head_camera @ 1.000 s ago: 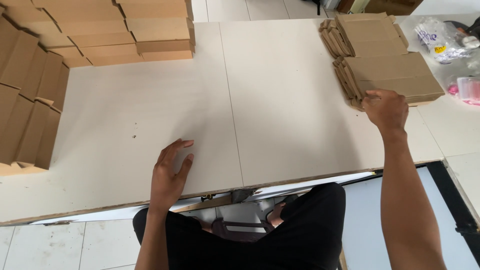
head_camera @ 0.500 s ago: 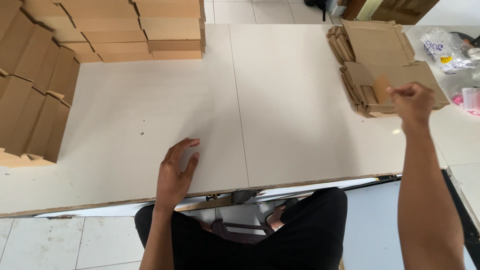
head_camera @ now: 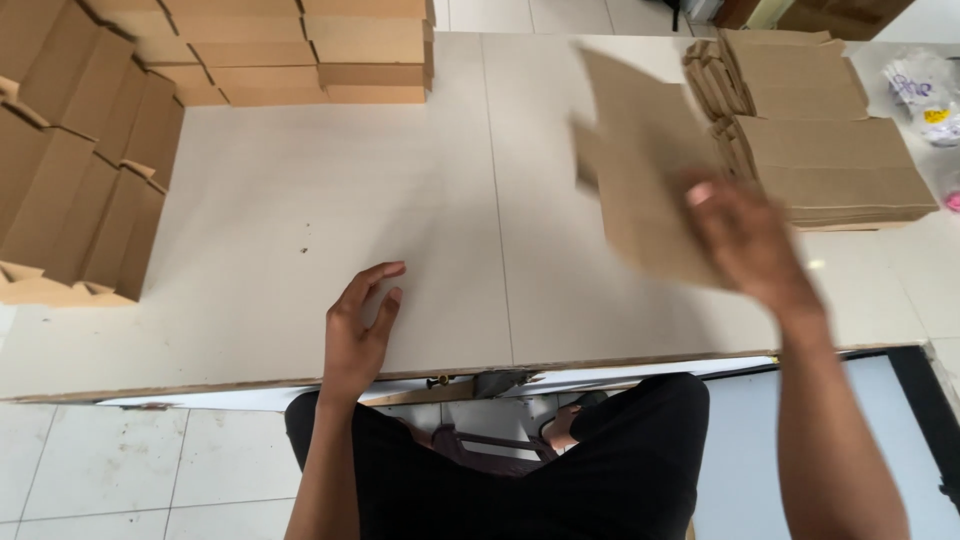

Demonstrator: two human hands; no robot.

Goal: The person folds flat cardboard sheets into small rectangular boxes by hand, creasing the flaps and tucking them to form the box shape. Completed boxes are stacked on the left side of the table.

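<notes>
A pale table (head_camera: 300, 230) over tiled floor fills the view, with folded boxes (head_camera: 90, 160) stacked at 10 o'clock and across 12 o'clock, and two piles of flat blanks (head_camera: 840, 170) at 2 o'clock. The right hand (head_camera: 750, 240) holds one blank (head_camera: 630, 170) lifted off the table, just left of those piles at about 1 o'clock, blurred; fingers pinch its near right edge with the thumb on top. The left hand (head_camera: 362, 330) lies near the table's near edge at 6 o'clock, fingers loosely spread, holding nothing. The blank looks light, thin and fairly stiff corrugated card, likely to flex along its creases and catch air. It looks dry and not slippery; a grip at an edge near a corner, away from the loose flaps, seems safest
</notes>
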